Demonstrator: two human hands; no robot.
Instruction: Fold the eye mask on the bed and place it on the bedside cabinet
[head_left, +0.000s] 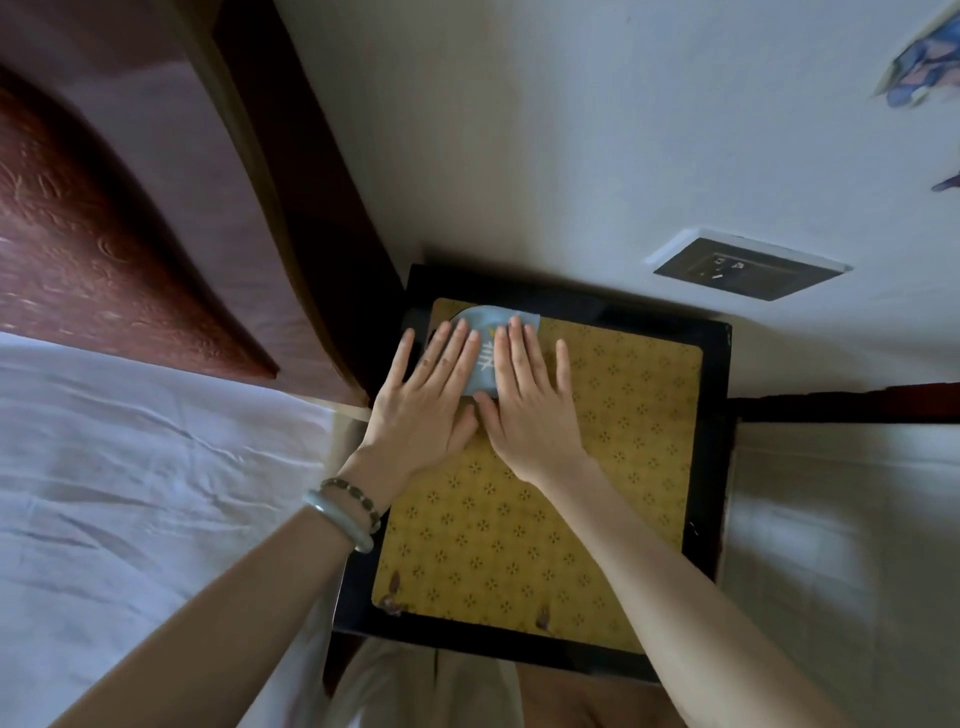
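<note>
A folded light-blue eye mask (485, 358) with white lettering lies at the far left corner of the bedside cabinet (714, 415), on its yellow patterned mat (519, 530). My left hand (428, 397) lies flat on the mask's left part, fingers spread. My right hand (532, 397) lies flat on its right part, fingers spread too. Both palms cover most of the mask; only a strip between the hands and its rounded far edge show.
The bed with a white sheet (130, 493) is on the left, its dark red padded headboard (104, 234) behind it. A wall socket (748, 267) sits on the white wall beyond the cabinet. My left wrist wears two bracelets (345, 512).
</note>
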